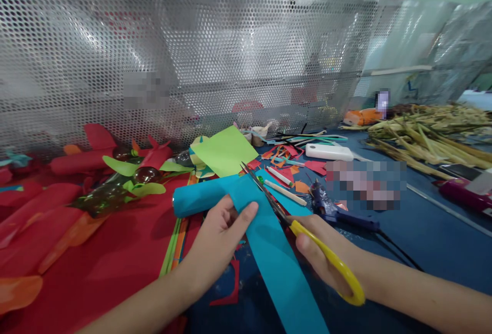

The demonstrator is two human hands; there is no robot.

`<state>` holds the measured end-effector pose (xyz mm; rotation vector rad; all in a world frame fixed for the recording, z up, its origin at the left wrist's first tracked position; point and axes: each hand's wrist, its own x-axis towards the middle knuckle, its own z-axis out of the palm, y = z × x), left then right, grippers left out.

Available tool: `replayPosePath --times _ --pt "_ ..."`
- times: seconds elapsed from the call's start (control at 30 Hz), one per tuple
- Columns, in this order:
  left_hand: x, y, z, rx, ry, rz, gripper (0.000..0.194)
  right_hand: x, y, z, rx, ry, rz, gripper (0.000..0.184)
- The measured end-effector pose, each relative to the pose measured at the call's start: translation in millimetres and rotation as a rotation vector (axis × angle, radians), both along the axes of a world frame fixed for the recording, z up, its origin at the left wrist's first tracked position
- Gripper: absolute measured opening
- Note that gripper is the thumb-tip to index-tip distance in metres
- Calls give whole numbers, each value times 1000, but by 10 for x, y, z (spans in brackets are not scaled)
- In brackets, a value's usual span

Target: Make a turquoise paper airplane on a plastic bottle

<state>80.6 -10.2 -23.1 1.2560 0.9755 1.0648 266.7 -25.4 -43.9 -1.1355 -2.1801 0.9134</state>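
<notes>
My left hand [226,231] pinches a long blue paper strip [277,257] between thumb and fingers, near its upper part. The strip runs down toward the bottom edge of the view. In my right hand [319,247] is a pair of scissors [326,257] with yellow handles, its dark blades lying along the strip's right side, points toward the upper left. Whether the blades are cutting the paper I cannot tell. Just beyond my left hand lies a blue roll [200,195]. A light green sheet [226,149] is behind the strip.
A glue gun [334,206] with a black cord lies at right, near a white power strip [329,152]. Paper scraps [286,154] and markers [284,190] are scattered behind. Red paper-covered bottles [149,165] stand at left. Dried husks [442,129] pile up at far right. A perforated metal screen [246,57] borders the back.
</notes>
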Motion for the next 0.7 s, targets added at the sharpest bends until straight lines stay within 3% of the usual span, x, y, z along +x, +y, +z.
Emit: replayPosePath --times 0.2,0.33,0.57,0.7 --pt "-47 60 16 16 24 132 31 42 7 56 -26 73 -8 67" --pt "-86 114 42 -40 4 90 30 40 10 31 -15 97 3 68" --pt "-142 172 116 -4 117 109 28 68 39 -14 48 96 28 65" --pt "-174 224 123 -58 110 46 29 72 36 25 92 49 52 64"
